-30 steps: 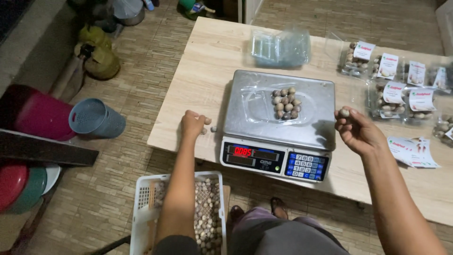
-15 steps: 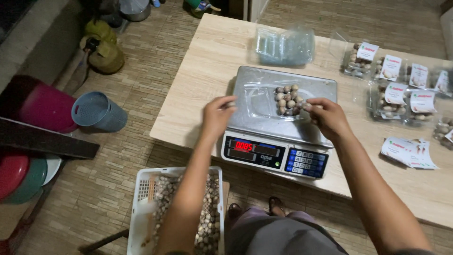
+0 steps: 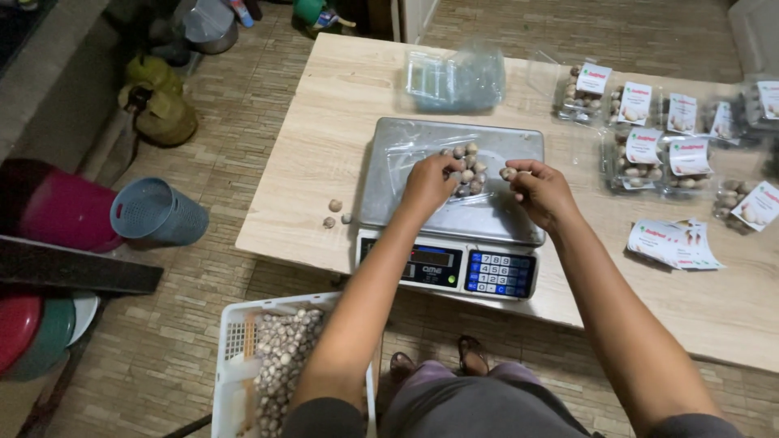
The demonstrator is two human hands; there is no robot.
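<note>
A digital scale (image 3: pixel 454 264) with a steel pan (image 3: pixel 406 134) stands on the wooden table (image 3: pixel 324 122). A small pile of round brown nuts (image 3: pixel 473 169) lies in a clear plastic container on the pan. My left hand (image 3: pixel 428 185) reaches over the pan, its fingertips pinched on a nut at the pile's left edge. My right hand (image 3: pixel 542 193) hovers just right of the pile and holds a single nut (image 3: pixel 509 173) between its fingertips.
Three loose nuts (image 3: pixel 335 212) lie on the table left of the scale. Empty clear containers (image 3: pixel 454 77) sit behind it; packed, labelled containers (image 3: pixel 649 146) and loose labels (image 3: pixel 673 243) are at right. A white basket of nuts (image 3: pixel 235 332) and a blue basket (image 3: pixel 158 212) are on the floor.
Both hands have moved from the sides of the scale inward to the nut pile. Loose nuts now lie on the table where my left hand was.
</note>
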